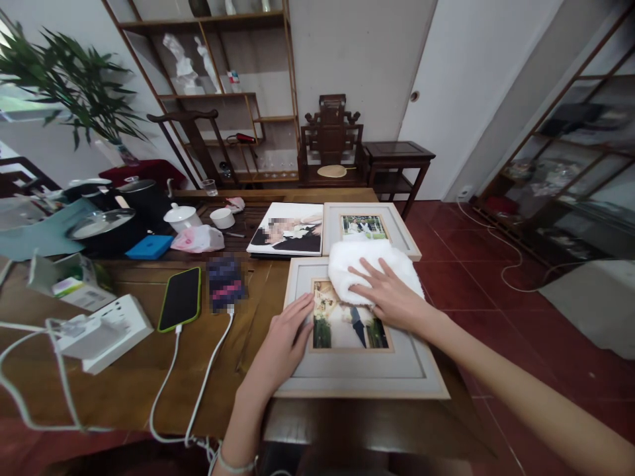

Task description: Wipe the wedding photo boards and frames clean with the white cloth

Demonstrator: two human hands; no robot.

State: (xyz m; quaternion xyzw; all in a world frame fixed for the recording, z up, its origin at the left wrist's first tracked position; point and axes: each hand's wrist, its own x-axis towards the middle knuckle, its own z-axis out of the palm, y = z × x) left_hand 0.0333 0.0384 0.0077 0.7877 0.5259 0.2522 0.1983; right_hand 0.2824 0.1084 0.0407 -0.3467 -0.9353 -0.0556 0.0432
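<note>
A picture frame (357, 375) with a pale wooden edge lies flat at the front of the table, its photo (325, 324) in the middle. Across its upper right part a folded white cloth (407, 268) is spread, also reaching the lower edge of a second picture frame (404, 231). My right hand (384, 291) lies on this cloth with fingers spread, pressing it down. My left hand (288, 337) rests flat on the frame's left side, fingers stretched out beside the photo and holding nothing.
Left of the second frame lies a photo panel (278, 221). A green-cased phone (181, 299) and a blurred-out device, both on white cables, lie left of my hands. Further left are a white power strip (116, 334), a blue box (149, 247), a white teapot (181, 218) and a dark pan (104, 231).
</note>
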